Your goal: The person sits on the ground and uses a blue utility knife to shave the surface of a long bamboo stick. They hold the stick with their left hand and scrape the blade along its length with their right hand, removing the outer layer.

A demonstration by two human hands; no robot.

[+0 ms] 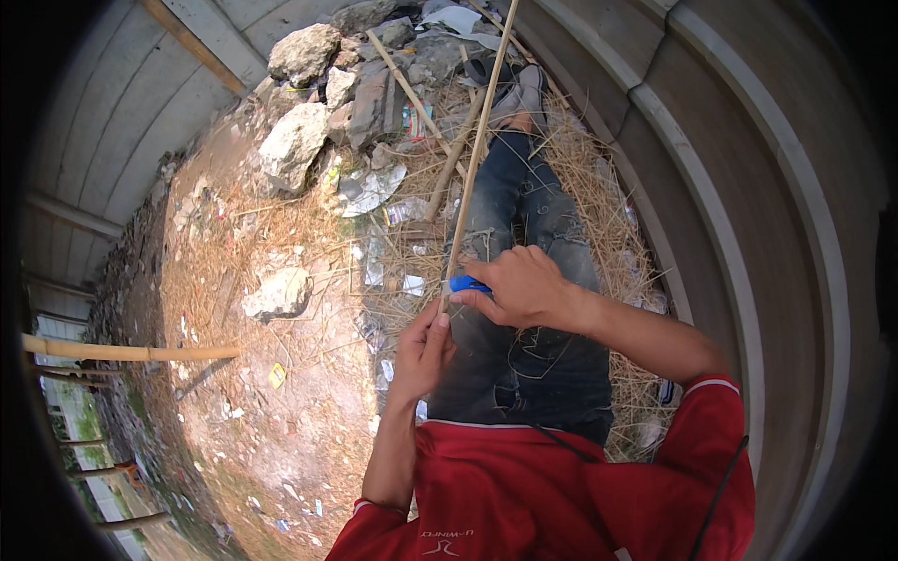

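A long, thin bamboo strip slants up over my outstretched legs and runs out past the top edge. My left hand pinches its near end between thumb and fingers. Just above that, my right hand is closed around a blue-handled cutter, which lies against the strip. The blade is too small to make out, and part of the handle is hidden in the palm. Dry fibres lie scattered over my dark, worn trousers.
Close on my right rises a corrugated wall. Rocks and broken blocks are heaped ahead to the left, beside loose sticks. Straw and litter cover the ground. A bamboo pole extends in from the left.
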